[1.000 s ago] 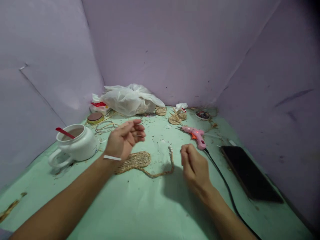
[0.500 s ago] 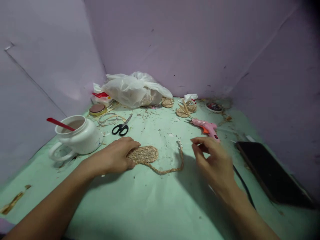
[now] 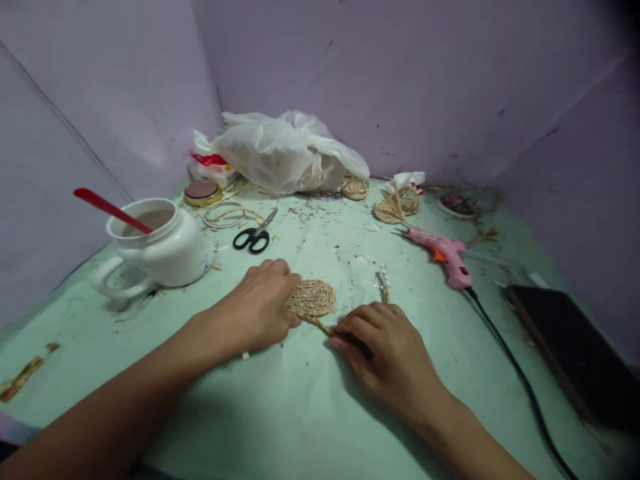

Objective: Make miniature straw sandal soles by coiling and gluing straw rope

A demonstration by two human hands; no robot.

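Observation:
An oval coil of braided straw cord [image 3: 316, 297] lies flat on the green tabletop, its left end covered by my left hand [image 3: 265, 303]. The fingers of that hand are closed over the coil's edge. From the lower side of the coil runs a loose braided cord [image 3: 320, 325]. My right hand [image 3: 383, 343] pinches this cord between thumb and fingertips, close to the coil. The cord's whitish far end [image 3: 384, 283] sticks up beyond my right hand's knuckles; the stretch between is hidden under the hand.
Black-handled scissors [image 3: 255, 237] lie behind my left hand, near a white mug [image 3: 165, 247] with a red stick. A pink glue gun [image 3: 440, 253] and a dark phone [image 3: 565, 347] lie to the right. A plastic bag [image 3: 285, 157] and small woven pieces [image 3: 387, 212] are at the back.
My right hand has come down and left from above the table and taken hold of the cord. My left hand stays on the coil. The camera view has shifted a little.

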